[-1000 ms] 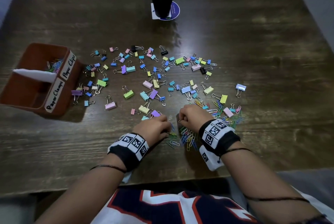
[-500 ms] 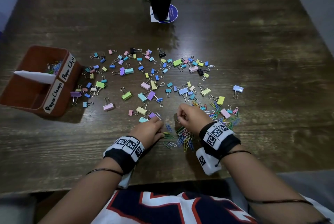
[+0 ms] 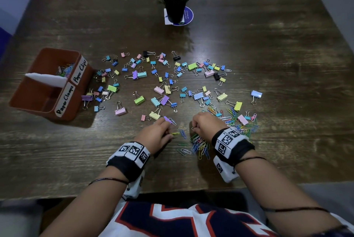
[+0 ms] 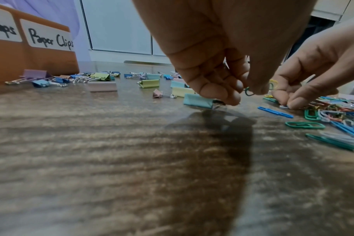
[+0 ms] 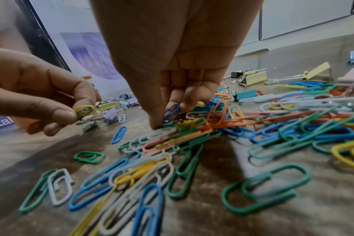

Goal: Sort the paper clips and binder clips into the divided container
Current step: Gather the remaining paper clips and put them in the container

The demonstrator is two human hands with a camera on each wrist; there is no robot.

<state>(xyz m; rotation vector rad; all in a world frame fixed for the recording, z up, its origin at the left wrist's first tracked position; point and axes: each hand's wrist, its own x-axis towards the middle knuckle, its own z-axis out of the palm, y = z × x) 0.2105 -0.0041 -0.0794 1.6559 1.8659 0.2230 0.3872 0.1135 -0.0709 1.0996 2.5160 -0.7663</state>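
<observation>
Paper clips (image 3: 200, 144): coloured wire clips in blue, green, yellow, orange and white, lying flat in a loose, overlapping pile on the table at the near edge, with a few strays just left of the pile. A small number already lie in the far compartment of the divided container (image 3: 41, 102).

Binder clips (image 3: 164, 81): pastel and black, in mixed sizes, scattered singly and in small clusters across the table beyond the pile, several touching the container's right wall.

Divided container: brown, open-topped, tilted, at the table's left; a white divider separates compartments labelled "Paper Clips" and "Paper Clamps".
</observation>
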